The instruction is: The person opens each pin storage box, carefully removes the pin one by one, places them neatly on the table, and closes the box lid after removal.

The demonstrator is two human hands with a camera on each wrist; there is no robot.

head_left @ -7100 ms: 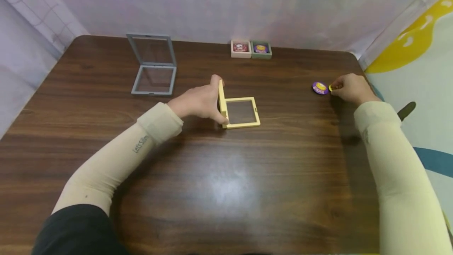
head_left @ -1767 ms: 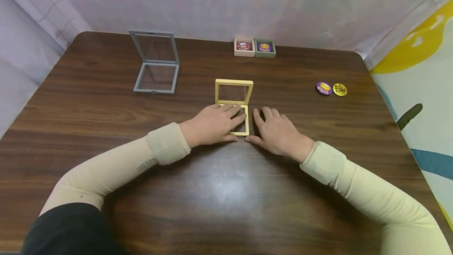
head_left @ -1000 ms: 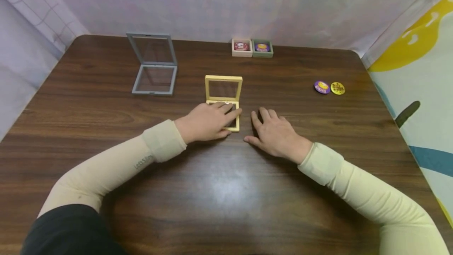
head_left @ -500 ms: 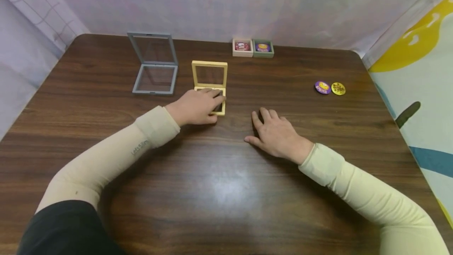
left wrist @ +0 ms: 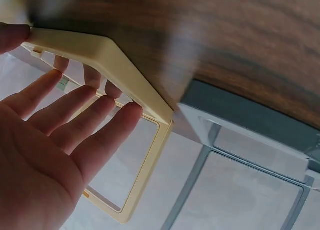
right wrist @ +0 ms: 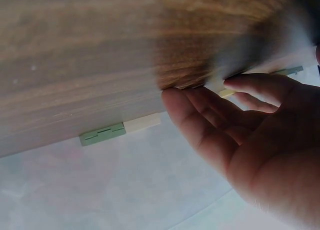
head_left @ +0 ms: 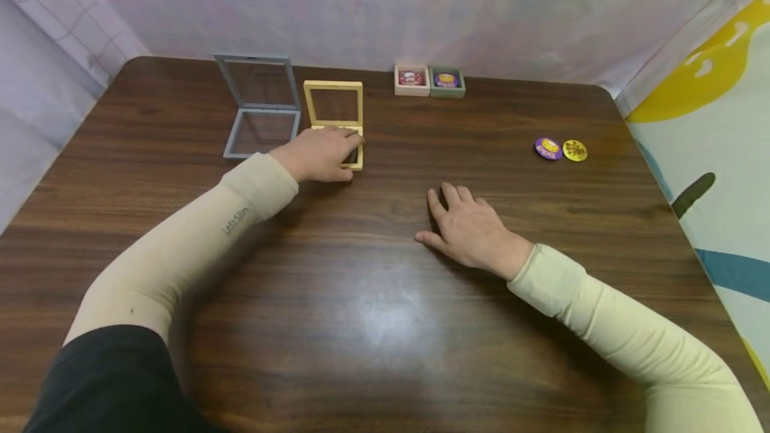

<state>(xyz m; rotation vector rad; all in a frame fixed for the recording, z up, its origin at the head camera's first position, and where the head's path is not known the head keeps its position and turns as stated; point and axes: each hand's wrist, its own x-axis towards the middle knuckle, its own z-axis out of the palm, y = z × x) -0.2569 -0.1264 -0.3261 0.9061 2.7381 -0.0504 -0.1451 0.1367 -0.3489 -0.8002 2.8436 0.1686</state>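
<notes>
In the head view my left hand (head_left: 321, 156) rests on the base of a yellow hinged display frame (head_left: 333, 85), whose lid stands upright at the back. The left wrist view shows my fingers (left wrist: 80, 122) extended, their tips on the clear film, with the thumb by the outer edge. Just left of it stands a grey hinged display frame (head_left: 231, 133), lid raised too; both have see-through film with nothing inside. My right hand (head_left: 472, 229) lies palm down on the brown table (head_left: 385, 379), fingers spread and holding nothing.
Against the back curtain stand a small pink frame (head_left: 412, 91) with a red badge and a green frame (head_left: 448, 94) with a purple badge, side by side. At right lie a purple badge (head_left: 549, 148) and a yellow badge (head_left: 575, 150).
My left hand has slid the yellow frame left and away from me until it sits beside the grey one. Earlier it was turned to face me. My right hand left the badges and now rests still.
</notes>
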